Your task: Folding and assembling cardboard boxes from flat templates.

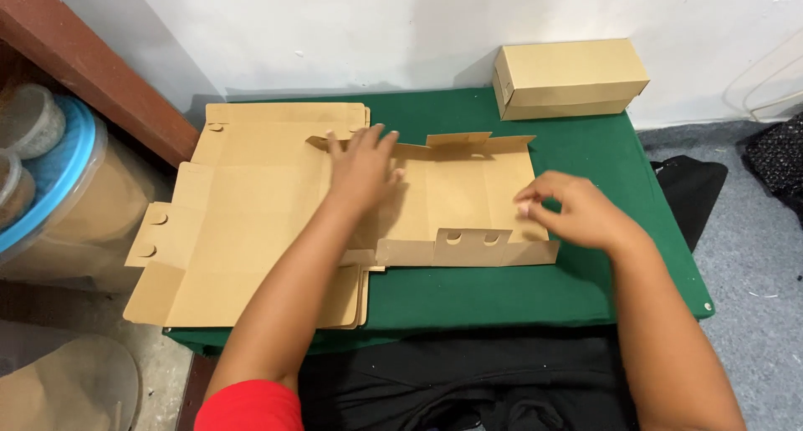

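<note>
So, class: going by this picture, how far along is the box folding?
Done: one finished box stands at the back of the green table. In hand: the left hand presses flat on a cardboard sheet whose long side flaps already stand up, while the right hand pinches its right edge. Left: the ends are unfolded, and more flat sheets lie stacked beneath.

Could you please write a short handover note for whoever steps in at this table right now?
Left hand: flat, palm down, pressing the floor of the brown die-cut cardboard box blank. Right hand: fingertips pinching the blank's right edge. Blank lies on the green cloth-covered table; its front and rear long flaps already stand up, right end not yet folded. Beneath its left part sits a stack of flat brown cardboard blanks. One finished closed brown cardboard box stands at the table's far edge.
</note>
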